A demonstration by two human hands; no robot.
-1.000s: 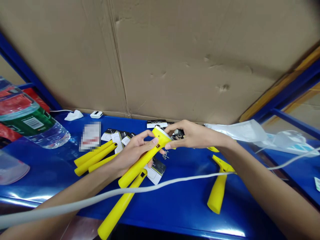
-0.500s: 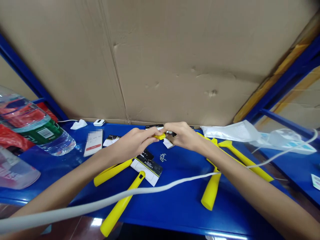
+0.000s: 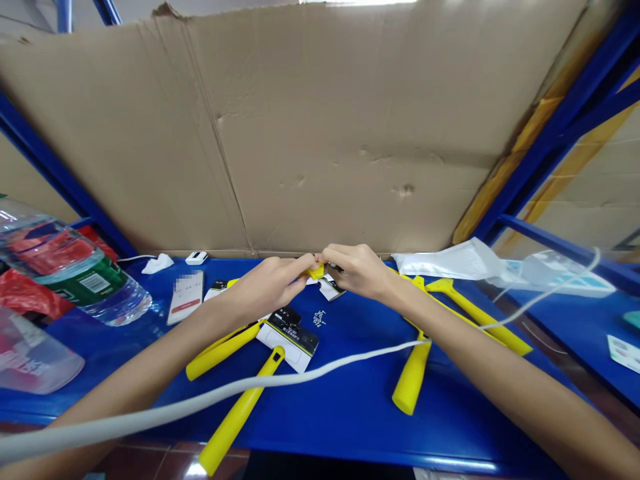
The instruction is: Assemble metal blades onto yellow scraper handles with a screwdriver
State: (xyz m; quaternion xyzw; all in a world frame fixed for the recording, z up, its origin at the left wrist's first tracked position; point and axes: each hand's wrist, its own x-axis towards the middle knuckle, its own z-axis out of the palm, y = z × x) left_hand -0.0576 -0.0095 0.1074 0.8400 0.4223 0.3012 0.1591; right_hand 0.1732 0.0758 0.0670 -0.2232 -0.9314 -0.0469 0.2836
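Observation:
My left hand [image 3: 280, 279] pinches a small yellow plastic piece [image 3: 317, 271] over the back of the table; the rest of it is hidden by the fingers. Against its right side my right hand [image 3: 355, 267] is closed, with something dark showing between the fingers that I cannot make out. A small pile of screws [image 3: 319, 318] lies just in front of the hands. Nearer to me is a scraper with a yellow handle [image 3: 243, 413] and a black-and-white printed head [image 3: 290, 340]. Another yellow handle [image 3: 225, 352] lies beside it.
More yellow handles [image 3: 413, 377] lie under and beyond my right forearm. A white cable [image 3: 320, 373] crosses in front of both forearms. At left stand a water bottle [image 3: 95, 277] and a clear plastic cup [image 3: 40, 357], near a phone [image 3: 187, 297]. Cardboard [image 3: 320, 133] walls off the back.
The camera view has tilted up slightly, showing the cardboard's top edge. Both hands stay together at the yellow piece, with only slight finger movement.

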